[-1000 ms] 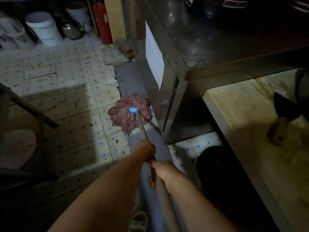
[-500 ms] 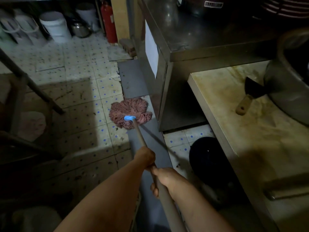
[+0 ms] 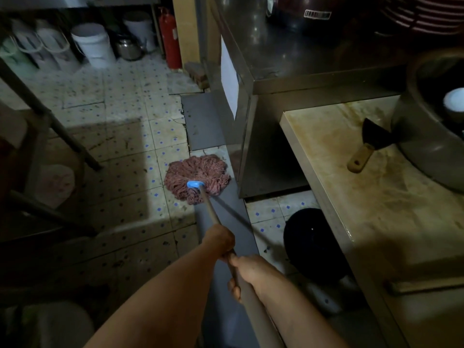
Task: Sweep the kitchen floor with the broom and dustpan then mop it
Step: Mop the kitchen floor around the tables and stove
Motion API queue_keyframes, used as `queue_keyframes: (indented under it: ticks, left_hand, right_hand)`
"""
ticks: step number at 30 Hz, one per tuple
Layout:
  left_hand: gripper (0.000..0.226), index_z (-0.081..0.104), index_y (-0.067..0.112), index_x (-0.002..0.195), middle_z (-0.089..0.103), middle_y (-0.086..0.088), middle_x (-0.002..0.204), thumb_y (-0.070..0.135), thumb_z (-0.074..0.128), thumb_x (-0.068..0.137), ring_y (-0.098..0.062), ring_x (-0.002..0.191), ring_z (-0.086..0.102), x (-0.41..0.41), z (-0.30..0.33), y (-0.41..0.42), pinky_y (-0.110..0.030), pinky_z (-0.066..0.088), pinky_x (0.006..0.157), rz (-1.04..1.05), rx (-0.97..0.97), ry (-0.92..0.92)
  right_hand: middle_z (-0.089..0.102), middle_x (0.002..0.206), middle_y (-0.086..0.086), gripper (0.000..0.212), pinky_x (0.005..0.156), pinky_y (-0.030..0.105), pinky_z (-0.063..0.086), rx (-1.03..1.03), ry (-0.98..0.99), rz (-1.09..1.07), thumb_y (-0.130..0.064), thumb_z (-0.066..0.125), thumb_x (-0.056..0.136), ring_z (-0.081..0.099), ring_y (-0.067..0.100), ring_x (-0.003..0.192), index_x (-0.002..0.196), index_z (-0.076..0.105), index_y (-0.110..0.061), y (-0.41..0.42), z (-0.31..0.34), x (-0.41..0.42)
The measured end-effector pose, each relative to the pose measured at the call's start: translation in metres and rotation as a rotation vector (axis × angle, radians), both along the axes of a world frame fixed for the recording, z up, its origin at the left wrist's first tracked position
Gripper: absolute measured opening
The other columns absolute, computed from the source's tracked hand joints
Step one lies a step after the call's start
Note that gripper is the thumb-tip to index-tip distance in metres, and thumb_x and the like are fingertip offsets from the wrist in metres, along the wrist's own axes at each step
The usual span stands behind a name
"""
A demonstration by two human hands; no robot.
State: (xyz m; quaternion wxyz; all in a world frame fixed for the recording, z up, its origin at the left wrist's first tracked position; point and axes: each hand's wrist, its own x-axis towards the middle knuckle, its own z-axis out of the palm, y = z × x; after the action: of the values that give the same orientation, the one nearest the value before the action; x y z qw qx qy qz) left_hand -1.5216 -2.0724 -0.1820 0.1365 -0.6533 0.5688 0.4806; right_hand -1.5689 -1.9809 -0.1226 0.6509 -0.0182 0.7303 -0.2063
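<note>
We look down at a dim kitchen floor (image 3: 120,136) of pale tiles with small blue dots. Both of our bare hands hold one mop handle (image 3: 212,212) that runs from the lower middle of the view up toward 11 o'clock. The left hand (image 3: 218,243) is higher on the handle, its fingers curled around the shaft. The right hand (image 3: 248,273) sits just below it, touching the left, also wrapped around the handle, with its fingertips showing on the near side.

The mop head (image 3: 197,178), a round mass of reddish-brown strings, lies flat on the floor near the middle of the view. A blue collar (image 3: 195,184) joins it to the handle. The head rests partly on the tiles and partly on a grey strip (image 3: 204,121) of flooring that runs from 12 o'clock down to 6 o'clock, beside the foot of a steel cabinet (image 3: 288,79) at 1 o'clock.

At 3 o'clock a stained counter (image 3: 376,209) carries a cleaver (image 3: 369,144) with a wooden grip and a large metal pot (image 3: 426,151). A dark round bin (image 3: 311,244) stands on the floor beside the counter at 5 o'clock. At 11 o'clock, well apart from the mop, white buckets (image 3: 93,43) stand together, with a red fire extinguisher (image 3: 170,38) just to their right.
</note>
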Motion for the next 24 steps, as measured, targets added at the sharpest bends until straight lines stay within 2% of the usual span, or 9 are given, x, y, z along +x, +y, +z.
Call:
queue_keyframes:
  ticks: [3, 7, 11, 13, 16, 19, 21, 24]
  left_hand:
    - [0.030, 0.053, -0.006, 0.116, 0.062, -0.018, 0.116, 0.014, 0.048, 0.094, -0.027, 0.102, 0.065, -0.001, -0.007, -0.027, -0.035, 0.055, 0.086, -0.019, -0.050, -0.019]
    - [0.034, 0.053, -0.005, 0.119, 0.060, -0.018, 0.121, 0.017, 0.047, 0.095, -0.027, 0.108, 0.062, 0.000, -0.019, -0.060, -0.031, 0.052, 0.089, -0.031, -0.064, -0.029]
    - [0.033, 0.054, -0.005, 0.120, 0.060, -0.018, 0.122, 0.014, 0.046, 0.095, -0.029, 0.108, 0.062, -0.002, -0.027, -0.100, -0.027, 0.051, 0.078, 0.061, -0.055, 0.049]
    - [0.035, 0.052, -0.005, 0.126, 0.058, -0.018, 0.126, 0.011, 0.044, 0.096, -0.028, 0.113, 0.059, -0.001, -0.025, -0.124, -0.022, 0.046, 0.073, 0.100, -0.060, 0.101]
    - [0.035, 0.054, -0.005, 0.123, 0.058, -0.020, 0.124, 0.012, 0.048, 0.093, -0.030, 0.111, 0.060, 0.007, -0.028, -0.162, -0.029, 0.051, 0.084, 0.138, -0.080, 0.063]
    - [0.036, 0.054, -0.004, 0.122, 0.058, -0.019, 0.124, 0.014, 0.050, 0.091, -0.030, 0.111, 0.059, 0.020, -0.030, -0.196, -0.032, 0.050, 0.086, 0.158, -0.102, 0.008]
    - [0.035, 0.055, -0.004, 0.121, 0.060, -0.019, 0.121, 0.013, 0.050, 0.091, -0.029, 0.108, 0.061, 0.030, -0.031, -0.216, -0.031, 0.050, 0.082, 0.173, -0.101, 0.013]
    - [0.034, 0.056, -0.005, 0.120, 0.060, -0.019, 0.120, 0.013, 0.049, 0.091, -0.030, 0.108, 0.061, 0.045, -0.034, -0.243, -0.032, 0.050, 0.086, 0.190, -0.109, -0.001]
  right_hand:
    - [0.053, 0.063, 0.009, 0.023, 0.043, 0.023, 0.042, 0.006, 0.010, 0.002, -0.028, 0.053, 0.096, 0.049, 0.016, 0.048, 0.081, 0.053, -0.010, -0.028, -0.003, 0.000]
    - [0.053, 0.063, 0.009, 0.019, 0.042, 0.023, 0.041, 0.012, 0.026, -0.009, -0.025, 0.055, 0.094, 0.051, 0.018, 0.051, 0.083, 0.056, -0.010, -0.063, -0.014, 0.003]
    - [0.052, 0.062, 0.008, 0.019, 0.038, 0.018, 0.039, 0.007, 0.050, 0.004, -0.024, 0.054, 0.095, 0.048, 0.017, 0.046, 0.083, 0.057, -0.010, -0.102, -0.018, 0.000]
    - [0.054, 0.069, 0.010, 0.017, 0.034, 0.015, 0.037, 0.007, 0.068, 0.025, -0.024, 0.053, 0.096, 0.047, 0.017, 0.045, 0.095, 0.058, -0.008, -0.128, -0.021, 0.001]
    - [0.055, 0.080, 0.013, 0.029, 0.032, 0.013, 0.036, -0.030, 0.098, 0.048, -0.026, 0.054, 0.095, 0.048, 0.019, 0.047, 0.115, 0.056, -0.006, -0.167, -0.025, 0.010]
    - [0.051, 0.069, 0.010, 0.028, 0.030, 0.012, 0.035, -0.083, 0.106, 0.065, -0.023, 0.053, 0.096, 0.047, 0.017, 0.045, 0.116, 0.056, -0.004, -0.201, -0.024, 0.023]
    - [0.051, 0.069, 0.009, 0.029, 0.030, 0.011, 0.035, -0.093, 0.115, 0.105, -0.023, 0.053, 0.096, 0.047, 0.016, 0.045, 0.118, 0.055, -0.005, -0.221, -0.024, 0.032]
    - [0.051, 0.069, 0.008, 0.030, 0.032, 0.013, 0.036, -0.091, 0.089, 0.126, -0.024, 0.052, 0.096, 0.047, 0.016, 0.045, 0.119, 0.057, -0.004, -0.249, -0.029, 0.044]
